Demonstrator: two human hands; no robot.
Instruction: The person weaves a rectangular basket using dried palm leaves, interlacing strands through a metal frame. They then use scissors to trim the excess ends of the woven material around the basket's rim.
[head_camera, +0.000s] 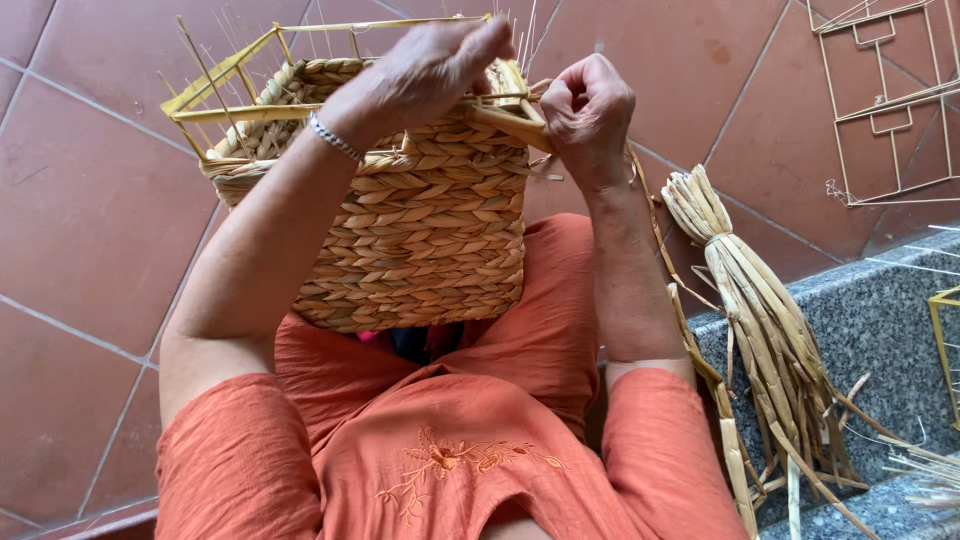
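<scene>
Reddish-brown floor tiles form the background beneath a woven basket resting on the person's lap, its yellow wire frame exposed at the rim. Left hand lies over the rim, fingers extended; right hand is clenched around a flat straw strand at the rim. A tied straw bundle lies on the grey stone step to the right.

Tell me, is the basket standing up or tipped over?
Tipped. The woven basket leans on the person's lap, its yellow-framed rim pointing away, while both hands work at that rim.
</scene>
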